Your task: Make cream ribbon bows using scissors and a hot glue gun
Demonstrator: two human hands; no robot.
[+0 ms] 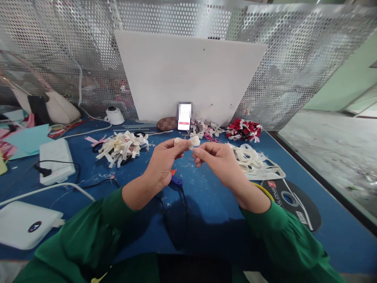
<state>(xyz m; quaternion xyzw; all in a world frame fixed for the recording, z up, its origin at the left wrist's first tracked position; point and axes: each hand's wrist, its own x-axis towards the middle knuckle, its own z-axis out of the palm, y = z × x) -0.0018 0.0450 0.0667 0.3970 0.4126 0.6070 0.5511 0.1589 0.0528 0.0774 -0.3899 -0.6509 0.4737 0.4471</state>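
A small cream ribbon bow point(194, 140) is pinched between the thumb and fingers of my left hand point(165, 159), above the middle of the table. Just right of it, my right hand point(219, 159) has its thumb and forefinger closed on a thin pale strip at the bow's lower edge. Whether that strip is joined to the bow is hidden by the fingers. Below my left hand lies a blue glue gun point(176, 180) with an orange part, partly covered by the hand, its black cord running towards me.
Ribbon pieces point(122, 147) are heaped at left, red and white ones point(244, 129) at back right. Cream ribbon loops point(253, 159) and a black spool point(306, 204) lie at right. A phone point(184, 118) leans by a white board point(191, 74). A power strip point(57, 159) and power bank point(29, 224) sit left.
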